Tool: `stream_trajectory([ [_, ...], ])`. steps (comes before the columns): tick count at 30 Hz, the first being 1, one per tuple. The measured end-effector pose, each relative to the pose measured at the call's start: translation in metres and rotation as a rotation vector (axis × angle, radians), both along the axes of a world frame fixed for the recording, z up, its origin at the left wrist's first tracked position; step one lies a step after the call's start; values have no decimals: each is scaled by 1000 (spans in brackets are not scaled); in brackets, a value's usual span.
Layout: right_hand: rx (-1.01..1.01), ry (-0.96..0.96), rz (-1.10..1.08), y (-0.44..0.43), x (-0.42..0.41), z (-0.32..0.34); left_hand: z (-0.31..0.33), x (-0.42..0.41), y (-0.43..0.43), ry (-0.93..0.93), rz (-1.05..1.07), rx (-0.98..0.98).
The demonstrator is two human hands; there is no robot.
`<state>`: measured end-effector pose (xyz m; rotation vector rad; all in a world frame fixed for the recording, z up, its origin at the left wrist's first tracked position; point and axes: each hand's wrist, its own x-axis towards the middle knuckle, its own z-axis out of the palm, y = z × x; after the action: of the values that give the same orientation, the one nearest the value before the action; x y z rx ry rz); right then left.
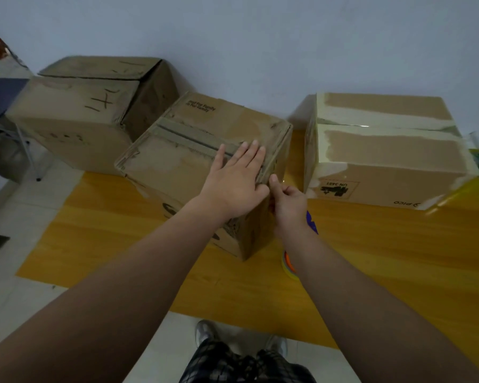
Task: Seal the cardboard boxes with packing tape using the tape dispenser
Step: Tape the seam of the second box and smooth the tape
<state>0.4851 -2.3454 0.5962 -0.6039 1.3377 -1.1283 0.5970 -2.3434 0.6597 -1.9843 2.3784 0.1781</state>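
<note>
Our left hand (pixel 234 181) lies flat with fingers straight, pressing the lid of the middle box (pixel 205 172) at the near end of its seam. The tape strip (pixel 194 138) runs along that seam, its long axis leading away from the fingertips, up and to the left. Our right hand (pixel 286 201) sits just beside the left, at the lid's edge, fingers curled and thumb raised. It seems to pinch the strip's loose end, though the film there is hard to make out. We judge the next move is to smooth that end down the side face below the right hand, which is nearer to it. The tape dispenser (pixel 288 265) lies under the right wrist, partly hidden. We count three boxes, one dispenser, two hands.
</note>
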Motion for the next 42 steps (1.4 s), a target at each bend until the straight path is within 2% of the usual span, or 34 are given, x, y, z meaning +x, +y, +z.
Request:
stream_trajectory([
  [4,25,201,-13,-4,-8,-11,2,1,0,21,-14,7],
  [7,-157,280,-13,-2,-16,-6,3,1,2,29,-43,-1],
  [10,-292,273,158,-8,-12,7,3,1,3,46,-52,-28],
  [12,-270,367,341,-10,-9,8,2,2,4,83,-78,-48],
  [14,-182,483,435,-8,-12,1,1,9,8,146,-126,-30],
  [15,-168,520,412,-9,-16,1,2,15,9,171,-142,-20],
  [17,-265,596,236,-21,-23,14,3,34,9,165,-125,10],
  [19,-476,741,80,-42,-20,41,3,52,7,100,-93,44],
  [20,-587,844,85,-55,-13,56,3,58,6,76,-91,53],
  [22,-718,1158,279,-77,11,78,4,60,3,68,-93,61],
  [24,-641,1424,550,-99,40,82,5,57,0,91,-92,27],
  [25,-540,1482,647,-107,50,82,6,58,-2,99,-101,6],
  [27,-383,1510,745,-119,56,76,7,68,-8,78,-150,-14],
  [29,-386,1558,752,-121,50,67,7,94,-16,43,-173,4],
  [33,-411,1590,756,-119,46,63,6,176,-31,8,-13,57],
  [35,-396,1594,744,-120,49,64,11,193,-34,-46,-4,71],
  [37,-384,1575,710,-120,49,64,15,179,-26,-42,-100,101],
  [40,-333,1541,690,-122,51,67,11,151,-7,-14,-386,108],
  [42,-269,1516,689,-127,53,70,7,149,-6,-32,-441,62],
])
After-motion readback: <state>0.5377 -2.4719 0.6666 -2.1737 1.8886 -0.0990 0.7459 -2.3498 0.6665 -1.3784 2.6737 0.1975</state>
